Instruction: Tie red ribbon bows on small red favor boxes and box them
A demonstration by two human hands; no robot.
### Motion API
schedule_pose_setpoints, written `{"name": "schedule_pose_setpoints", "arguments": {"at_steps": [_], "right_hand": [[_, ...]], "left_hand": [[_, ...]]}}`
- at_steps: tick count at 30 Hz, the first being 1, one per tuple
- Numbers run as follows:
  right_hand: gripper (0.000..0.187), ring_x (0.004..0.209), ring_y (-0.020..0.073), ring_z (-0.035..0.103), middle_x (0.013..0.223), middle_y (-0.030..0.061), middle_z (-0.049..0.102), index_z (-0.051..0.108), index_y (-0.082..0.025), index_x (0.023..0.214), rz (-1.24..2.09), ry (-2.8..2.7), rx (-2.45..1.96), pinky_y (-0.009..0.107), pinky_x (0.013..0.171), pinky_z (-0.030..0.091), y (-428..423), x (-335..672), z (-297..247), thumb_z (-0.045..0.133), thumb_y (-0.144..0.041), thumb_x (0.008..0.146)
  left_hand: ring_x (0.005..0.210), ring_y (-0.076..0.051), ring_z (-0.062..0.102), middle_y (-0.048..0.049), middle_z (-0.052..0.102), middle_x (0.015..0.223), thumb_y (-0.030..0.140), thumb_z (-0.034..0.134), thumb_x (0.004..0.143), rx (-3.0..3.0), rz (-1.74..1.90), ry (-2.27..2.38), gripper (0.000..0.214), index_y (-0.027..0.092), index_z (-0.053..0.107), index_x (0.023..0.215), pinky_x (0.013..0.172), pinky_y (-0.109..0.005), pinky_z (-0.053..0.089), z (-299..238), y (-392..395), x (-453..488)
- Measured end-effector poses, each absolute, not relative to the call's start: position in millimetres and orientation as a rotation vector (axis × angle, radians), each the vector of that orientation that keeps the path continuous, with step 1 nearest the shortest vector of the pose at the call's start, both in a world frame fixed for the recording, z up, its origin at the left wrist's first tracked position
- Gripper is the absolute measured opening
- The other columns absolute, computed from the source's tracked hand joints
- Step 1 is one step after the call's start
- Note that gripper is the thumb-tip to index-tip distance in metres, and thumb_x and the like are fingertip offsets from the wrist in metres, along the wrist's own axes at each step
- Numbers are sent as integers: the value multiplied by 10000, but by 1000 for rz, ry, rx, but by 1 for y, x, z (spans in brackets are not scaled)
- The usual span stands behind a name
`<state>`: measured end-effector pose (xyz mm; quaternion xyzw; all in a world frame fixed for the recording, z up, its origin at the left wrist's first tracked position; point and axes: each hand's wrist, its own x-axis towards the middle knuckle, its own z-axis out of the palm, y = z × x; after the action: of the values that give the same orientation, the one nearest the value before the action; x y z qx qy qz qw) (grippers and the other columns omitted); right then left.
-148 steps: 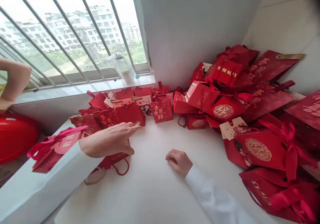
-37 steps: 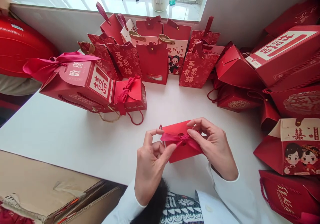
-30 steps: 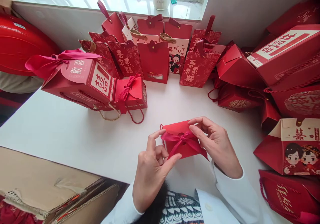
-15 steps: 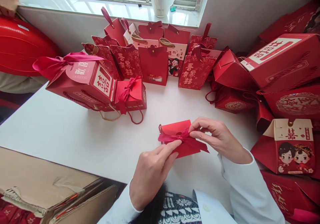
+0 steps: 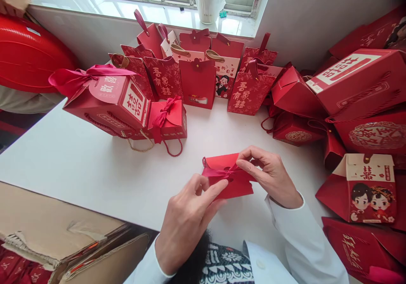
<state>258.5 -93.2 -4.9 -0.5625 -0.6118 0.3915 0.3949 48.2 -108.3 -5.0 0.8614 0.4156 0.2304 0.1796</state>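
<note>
A small red gift box [image 5: 241,188] lies on the white table in front of me, its flap toward the top and a twisted red cord at its left corner. A crimson satin ribbon [image 5: 218,172] is knotted across its middle, over a hole in the card. My right hand [image 5: 266,172] pinches the right part of the ribbon between thumb and fingers. My left hand [image 5: 193,210] reaches in from below left, index finger stretched to the box just under the knot. Its thumb and middle finger are apart from the index finger. The ribbon's left end is partly hidden by my fingers.
Two ribbon-tied gift boxes, one large [image 5: 108,102] and one small [image 5: 169,121], stand left on the white table [image 5: 152,178]. Several red gift bags [image 5: 198,83] line the wall. More red boxes [image 5: 355,89] are heaped right. An open cardboard carton [image 5: 63,220] stands lower left.
My left hand has moved slightly left and its middle finger has lifted away from the index finger. My right hand has shifted left with the ribbon, whose right tail is now mostly hidden.
</note>
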Motion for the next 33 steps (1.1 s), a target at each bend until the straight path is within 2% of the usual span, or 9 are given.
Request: {"name": "schedule_pose_setpoints", "arguments": {"at_steps": [3, 6, 9, 12, 20, 25, 28, 33], "right_hand": [[179, 695, 139, 521, 786, 21, 570, 607, -184, 790, 966, -1594, -1385, 251, 587, 409, -94, 259, -4, 535, -296, 909], [128, 769, 154, 544, 875, 40, 570, 616, -196, 833, 964, -1653, -1343, 249, 597, 437, -95, 263, -5, 542, -276, 901], [107, 790, 156, 558, 931, 48, 571, 619, -204, 872, 926, -1710, -1350, 259, 625, 470, -95, 267, -5, 524, -238, 904], [132, 702, 130, 548, 904, 36, 566, 608, -202, 842, 762, -1762, -1401, 263, 634, 474, -96, 267, -7, 495, -188, 910], [193, 703, 142, 606, 807, 12, 627, 606, -248, 833, 65, -1654, -1507, 247, 618, 475, -105, 247, -33, 465, -167, 936], [163, 685, 154, 624, 813, 24, 643, 573, -260, 905, -30, -1580, -1534, 258, 570, 479, -112, 239, -50, 441, -173, 949], [169, 708, 159, 630, 825, 22, 645, 557, -281, 962, -70, -1608, -1467, 260, 566, 480, -115, 241, -54, 457, -147, 937], [294, 674, 152, 615, 833, 11, 648, 594, -333, 1024, -174, -1679, -1318, 256, 569, 463, -119, 246, -56, 519, -88, 878]], "left_hand": [[865, -173, 511, -66, 513, 943, 249, 587, 868, 2444, 923, 1270, 240, 223, 621, 1105, 724, -280, 494, 0, -104, 58], [937, -206, 468, -64, 550, 929, 228, 600, 857, 2382, 996, 1300, 151, 214, 644, 1001, 801, -333, 479, -2, -97, 74], [929, -209, 458, -45, 589, 875, 217, 584, 865, 2291, 934, 1314, 81, 214, 649, 915, 805, -344, 464, -10, -92, 86], [914, -207, 457, -32, 607, 842, 195, 577, 865, 2242, 910, 1317, 67, 211, 642, 860, 819, -355, 448, -16, -90, 90], [863, -190, 506, -12, 648, 795, 161, 567, 862, 2222, 955, 1248, 86, 214, 619, 818, 842, -361, 438, -19, -90, 88], [859, -185, 495, -8, 645, 800, 154, 559, 868, 2180, 930, 1202, 90, 215, 613, 829, 886, -376, 424, -20, -90, 85], [850, -181, 478, -12, 633, 806, 196, 577, 868, 2114, 930, 1161, 51, 211, 615, 839, 808, -325, 439, -12, -86, 82], [864, -172, 473, -18, 606, 822, 229, 481, 927, 2031, 884, 1164, 195, 210, 654, 839, 769, -291, 421, 5, -71, 88]]}}
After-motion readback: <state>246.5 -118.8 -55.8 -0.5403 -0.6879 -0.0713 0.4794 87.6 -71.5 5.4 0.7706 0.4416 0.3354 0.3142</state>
